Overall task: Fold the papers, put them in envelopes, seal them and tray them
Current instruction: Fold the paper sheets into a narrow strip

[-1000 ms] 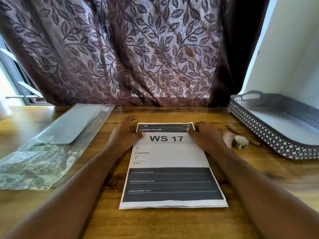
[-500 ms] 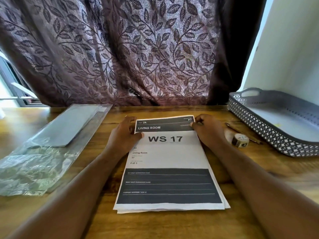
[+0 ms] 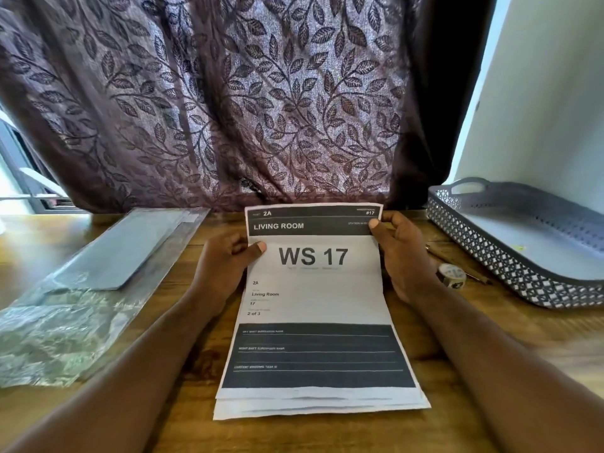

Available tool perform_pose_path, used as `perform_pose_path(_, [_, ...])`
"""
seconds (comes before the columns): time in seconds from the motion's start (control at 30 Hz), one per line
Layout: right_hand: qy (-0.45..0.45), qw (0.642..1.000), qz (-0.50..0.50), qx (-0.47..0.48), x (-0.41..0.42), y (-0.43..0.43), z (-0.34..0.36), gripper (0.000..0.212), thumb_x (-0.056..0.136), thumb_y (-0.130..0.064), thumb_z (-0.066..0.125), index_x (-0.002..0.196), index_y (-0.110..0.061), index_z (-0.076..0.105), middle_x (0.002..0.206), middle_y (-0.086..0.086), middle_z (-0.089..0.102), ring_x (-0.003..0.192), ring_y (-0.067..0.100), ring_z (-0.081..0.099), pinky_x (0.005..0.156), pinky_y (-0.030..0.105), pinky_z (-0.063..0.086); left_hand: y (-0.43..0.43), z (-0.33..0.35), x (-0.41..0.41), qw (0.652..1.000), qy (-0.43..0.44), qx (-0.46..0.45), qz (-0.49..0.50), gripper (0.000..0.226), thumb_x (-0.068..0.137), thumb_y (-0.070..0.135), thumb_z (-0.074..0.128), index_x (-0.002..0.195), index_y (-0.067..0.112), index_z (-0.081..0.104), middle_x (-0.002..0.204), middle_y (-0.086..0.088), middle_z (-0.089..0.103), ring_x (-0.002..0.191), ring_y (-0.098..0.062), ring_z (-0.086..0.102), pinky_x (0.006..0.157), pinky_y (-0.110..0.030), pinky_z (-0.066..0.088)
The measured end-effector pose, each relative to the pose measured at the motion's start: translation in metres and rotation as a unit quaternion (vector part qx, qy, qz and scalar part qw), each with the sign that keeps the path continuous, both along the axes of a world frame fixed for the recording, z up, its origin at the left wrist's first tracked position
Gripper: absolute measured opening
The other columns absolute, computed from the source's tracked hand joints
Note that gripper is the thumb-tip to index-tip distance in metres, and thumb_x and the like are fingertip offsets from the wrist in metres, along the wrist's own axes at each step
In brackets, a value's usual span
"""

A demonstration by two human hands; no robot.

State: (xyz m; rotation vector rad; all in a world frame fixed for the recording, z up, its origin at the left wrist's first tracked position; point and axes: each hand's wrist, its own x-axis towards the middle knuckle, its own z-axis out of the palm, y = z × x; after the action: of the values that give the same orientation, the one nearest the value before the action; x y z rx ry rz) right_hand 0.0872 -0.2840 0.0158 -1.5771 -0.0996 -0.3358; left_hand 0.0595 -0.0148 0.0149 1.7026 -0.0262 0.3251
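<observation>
A stack of printed papers (image 3: pixel 313 295) headed "WS 17" lies in the middle of the wooden table. Its far end is raised off the wood and its near edges are fanned out. My left hand (image 3: pixel 225 266) pinches the left edge with the thumb on top. On the right edge near the top corner, my right hand (image 3: pixel 400 253) pinches the sheet the same way. Grey envelopes (image 3: pixel 117 250) lie in a clear plastic sleeve (image 3: pixel 58 328) at the left. A grey perforated tray (image 3: pixel 510 259) with handles stands at the right.
A small roll of patterned tape (image 3: pixel 452 275) and a thin stick or pencil (image 3: pixel 470 273) lie between my right hand and the tray. A dark leaf-patterned curtain (image 3: pixel 228 103) hangs right behind the table. A white wall rises behind the tray.
Both hands have taken hold of the paper's upper edges and lifted its far end off the table. The sheets' near edges have slid apart.
</observation>
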Motion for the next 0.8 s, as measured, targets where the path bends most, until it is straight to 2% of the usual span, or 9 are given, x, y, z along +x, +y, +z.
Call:
perform_pose_path(0.1, [0.015,0.999,0.046,0.013,-0.004,-0.002,0.002,0.019,0.100,-0.016,0.061,0.118,-0.012,0.062,0.108,0.007,0.077,0.095,0.027,0.076,0.080,0.052,0.062,0.000,0.001,-0.001,1.000,0.001,-0.026,0.001,0.012,0.092,0.008,0.067,0.102,0.011,0.072,0.095,-0.002,0.079,0.083,-0.024,0.077,0.073,-0.039,0.062])
perform_pose_path(0.23, [0.052,0.992,0.108,0.033,-0.006,-0.005,0.002,0.022,0.096,-0.001,0.061,0.117,-0.006,0.066,0.112,0.011,0.076,0.102,0.031,0.074,0.087,0.053,0.060,0.003,0.004,-0.005,0.998,0.009,-0.061,-0.005,0.013,0.095,0.011,0.064,0.106,0.009,0.070,0.096,-0.006,0.078,0.082,-0.027,0.076,0.070,-0.039,0.063])
perform_pose_path(0.4, [0.079,0.989,0.096,0.079,-0.006,-0.007,0.003,0.018,0.095,0.001,0.059,0.109,-0.002,0.070,0.107,0.019,0.076,0.095,0.036,0.075,0.077,0.046,0.062,0.010,0.005,-0.005,0.994,0.020,-0.099,-0.032,0.009,0.096,0.013,0.063,0.103,0.011,0.068,0.100,-0.011,0.077,0.089,-0.032,0.075,0.072,-0.043,0.061])
perform_pose_path(0.5, [0.088,0.987,0.099,0.090,-0.007,-0.009,0.005,0.018,0.096,-0.002,0.059,0.109,-0.004,0.071,0.105,0.016,0.077,0.092,0.033,0.076,0.074,0.042,0.063,0.011,0.005,-0.005,0.990,0.027,-0.130,-0.048,0.012,0.096,0.008,0.060,0.106,0.009,0.067,0.101,-0.014,0.077,0.089,-0.035,0.075,0.064,-0.040,0.061])
perform_pose_path(0.6, [0.099,0.984,0.112,0.097,-0.006,-0.012,0.005,0.016,0.096,-0.003,0.060,0.107,-0.004,0.071,0.100,0.016,0.077,0.083,0.028,0.076,0.069,0.038,0.064,0.012,0.004,-0.003,0.983,0.024,-0.173,-0.060,0.017,0.095,0.001,0.056,0.107,0.006,0.067,0.103,-0.019,0.075,0.089,-0.036,0.074,0.075,-0.046,0.062])
perform_pose_path(0.67, [0.098,0.982,0.120,0.107,-0.006,-0.013,0.006,0.014,0.095,-0.001,0.059,0.096,-0.006,0.072,0.090,0.016,0.075,0.073,0.025,0.074,0.067,0.036,0.063,0.014,0.002,-0.001,0.981,0.006,-0.180,-0.069,0.018,0.094,-0.001,0.055,0.105,0.007,0.067,0.103,-0.021,0.074,0.087,-0.037,0.073,0.078,-0.047,0.061])
perform_pose_path(0.73, [0.097,0.981,0.121,0.120,-0.007,-0.012,0.007,0.020,0.095,0.001,0.055,0.083,-0.008,0.069,0.075,0.014,0.068,0.057,0.017,0.066,0.053,0.026,0.057,0.016,0.000,-0.001,0.984,-0.014,-0.167,-0.065,0.017,0.094,0.000,0.054,0.099,0.009,0.067,0.095,-0.019,0.074,0.080,-0.037,0.070,0.073,-0.043,0.058])
perform_pose_path(0.8, [0.098,0.981,0.119,0.119,-0.009,-0.012,0.009,0.027,0.097,0.002,0.046,0.082,-0.006,0.068,0.065,0.007,0.066,0.049,0.011,0.059,0.042,0.021,0.048,0.016,0.000,0.000,0.987,-0.033,-0.146,-0.052,0.019,0.095,0.001,0.054,0.090,0.011,0.069,0.086,-0.019,0.069,0.075,-0.037,0.062,0.066,-0.038,0.050])
